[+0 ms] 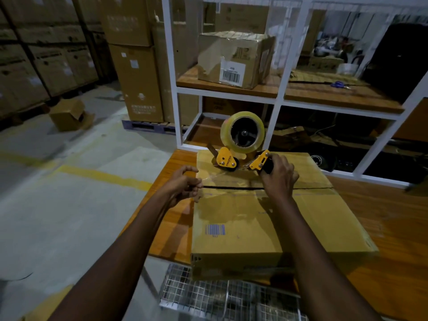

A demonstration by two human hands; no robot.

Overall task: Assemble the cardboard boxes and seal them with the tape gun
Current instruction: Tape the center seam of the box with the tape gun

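Note:
A brown cardboard box lies on the wooden table, its two top flaps meeting in a dark seam across the middle. A yellow tape gun with a roll of clear tape stands over the far flap. My right hand grips the gun's black handle. My left hand sits at the box's left edge by the seam and pinches the free end of the clear tape strip, which stretches from the gun to its fingers.
A white metal rack stands behind the table with a taped box and blue scissors on its shelf. Stacked cartons on a pallet and an open small box are on the concrete floor to the left. A wire mesh basket sits below the table's near edge.

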